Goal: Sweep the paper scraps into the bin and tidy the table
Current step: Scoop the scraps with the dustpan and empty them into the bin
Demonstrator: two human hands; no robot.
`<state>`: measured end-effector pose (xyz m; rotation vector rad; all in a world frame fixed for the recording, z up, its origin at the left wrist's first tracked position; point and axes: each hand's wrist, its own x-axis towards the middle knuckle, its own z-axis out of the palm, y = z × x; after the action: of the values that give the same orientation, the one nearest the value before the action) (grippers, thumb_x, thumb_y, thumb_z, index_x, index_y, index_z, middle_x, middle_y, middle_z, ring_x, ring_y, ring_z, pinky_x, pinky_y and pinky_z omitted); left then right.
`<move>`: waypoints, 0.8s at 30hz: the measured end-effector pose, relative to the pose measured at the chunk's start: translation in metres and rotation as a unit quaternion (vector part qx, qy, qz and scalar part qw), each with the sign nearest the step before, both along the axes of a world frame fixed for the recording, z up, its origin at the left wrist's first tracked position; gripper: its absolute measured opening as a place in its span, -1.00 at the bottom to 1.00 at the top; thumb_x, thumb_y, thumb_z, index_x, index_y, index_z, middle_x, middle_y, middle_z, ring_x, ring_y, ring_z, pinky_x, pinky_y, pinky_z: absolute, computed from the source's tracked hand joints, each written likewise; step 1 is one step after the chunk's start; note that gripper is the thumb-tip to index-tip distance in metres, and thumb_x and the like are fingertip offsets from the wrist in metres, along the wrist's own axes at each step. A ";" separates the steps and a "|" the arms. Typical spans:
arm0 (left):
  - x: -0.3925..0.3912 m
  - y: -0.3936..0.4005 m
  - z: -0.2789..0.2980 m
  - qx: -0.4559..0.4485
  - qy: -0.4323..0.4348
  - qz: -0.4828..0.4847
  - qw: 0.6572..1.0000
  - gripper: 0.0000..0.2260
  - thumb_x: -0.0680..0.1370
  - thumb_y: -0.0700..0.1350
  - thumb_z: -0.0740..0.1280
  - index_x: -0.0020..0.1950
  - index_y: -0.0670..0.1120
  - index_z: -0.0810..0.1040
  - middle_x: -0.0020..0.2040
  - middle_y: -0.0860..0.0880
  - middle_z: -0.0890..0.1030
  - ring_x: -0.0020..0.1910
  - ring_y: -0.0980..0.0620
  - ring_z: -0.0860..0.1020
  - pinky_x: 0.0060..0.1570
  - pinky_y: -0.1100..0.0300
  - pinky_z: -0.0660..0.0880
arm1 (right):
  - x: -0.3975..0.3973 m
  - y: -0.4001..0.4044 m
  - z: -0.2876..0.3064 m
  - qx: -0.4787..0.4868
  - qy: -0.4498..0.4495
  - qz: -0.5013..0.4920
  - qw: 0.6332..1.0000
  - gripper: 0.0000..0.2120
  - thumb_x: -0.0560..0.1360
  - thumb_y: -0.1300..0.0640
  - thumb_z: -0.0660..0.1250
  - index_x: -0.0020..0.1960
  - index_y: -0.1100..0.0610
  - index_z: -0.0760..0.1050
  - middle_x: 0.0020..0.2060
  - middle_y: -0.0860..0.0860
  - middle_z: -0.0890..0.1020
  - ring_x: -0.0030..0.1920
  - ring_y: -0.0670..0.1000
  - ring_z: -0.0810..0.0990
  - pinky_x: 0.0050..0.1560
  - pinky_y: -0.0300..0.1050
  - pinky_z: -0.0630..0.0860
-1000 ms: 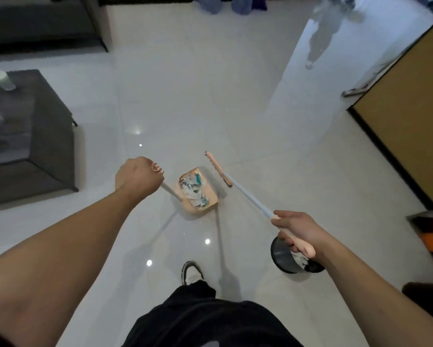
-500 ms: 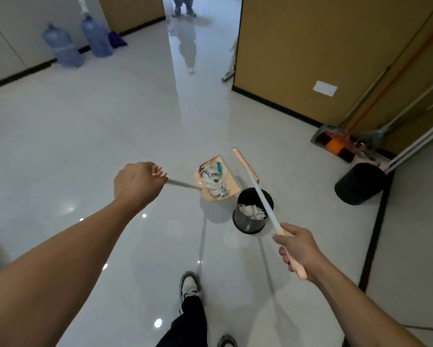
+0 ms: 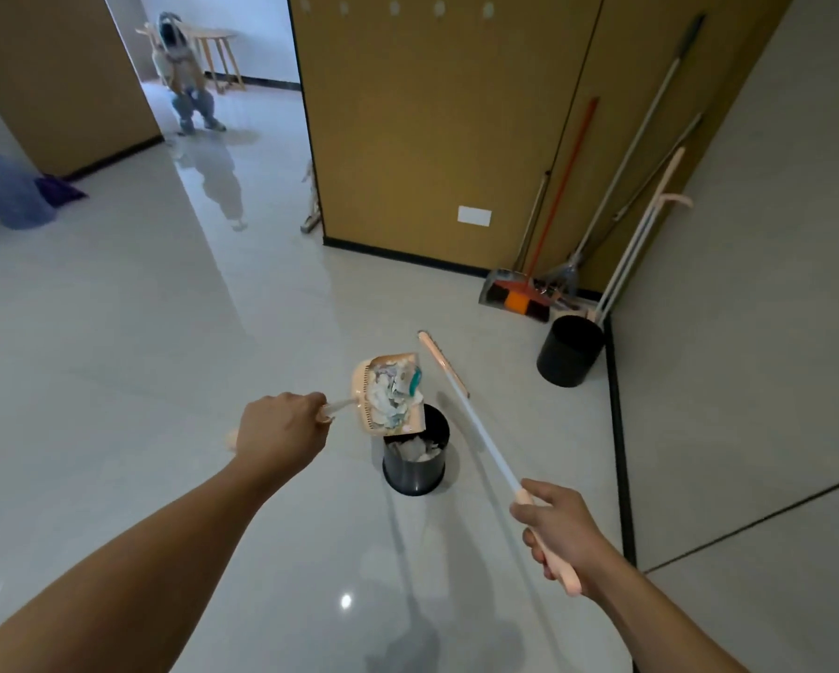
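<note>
From the head camera, the left hand (image 3: 281, 432) grips the handle of a peach dustpan (image 3: 392, 394) heaped with paper scraps (image 3: 394, 395), tilted over the black bin (image 3: 415, 466). The right hand (image 3: 560, 534) clasps a broom (image 3: 466, 420). Open floor (image 3: 140, 381) lies left; a wall (image 3: 747, 332) stands right.

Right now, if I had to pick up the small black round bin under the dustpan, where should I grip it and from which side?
Take the small black round bin by its open rim, on the near side facing you. The peach dustpan full of paper scraps overhangs the far edge, and the smooth round wall offers no handle.
</note>
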<state>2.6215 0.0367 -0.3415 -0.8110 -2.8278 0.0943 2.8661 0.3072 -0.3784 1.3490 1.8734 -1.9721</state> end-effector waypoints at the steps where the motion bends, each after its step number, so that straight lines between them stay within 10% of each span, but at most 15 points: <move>1: -0.001 0.000 -0.003 -0.011 0.001 -0.009 1.000 -0.82 0.52 0.06 0.24 -0.22 0.04 0.54 -0.49 0.06 0.43 -0.51 -0.01 0.38 -0.50 0.23 0.15 | 0.003 -0.004 0.001 0.001 -0.002 -0.003 1.000 -0.52 0.51 0.20 0.38 0.39 -0.05 0.42 -0.50 0.08 0.44 -0.56 0.01 0.33 -0.51 -0.25 0.27; 24: -0.005 -0.032 -0.009 -0.060 -0.014 -0.159 0.985 -0.93 0.42 -0.09 0.46 -0.12 -0.03 0.67 -0.45 -0.01 0.57 -0.50 -0.08 0.53 -0.45 0.24 0.20 | 0.022 -0.057 0.000 0.023 -0.042 -0.039 0.998 -0.51 0.47 0.17 0.39 0.37 -0.07 0.43 -0.49 0.07 0.51 -0.54 0.03 0.38 -0.49 -0.21 0.30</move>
<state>2.6168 0.0044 -0.3506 -1.2871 -2.6972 0.2074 2.8884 0.2502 -0.3783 1.5151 1.8668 -1.8850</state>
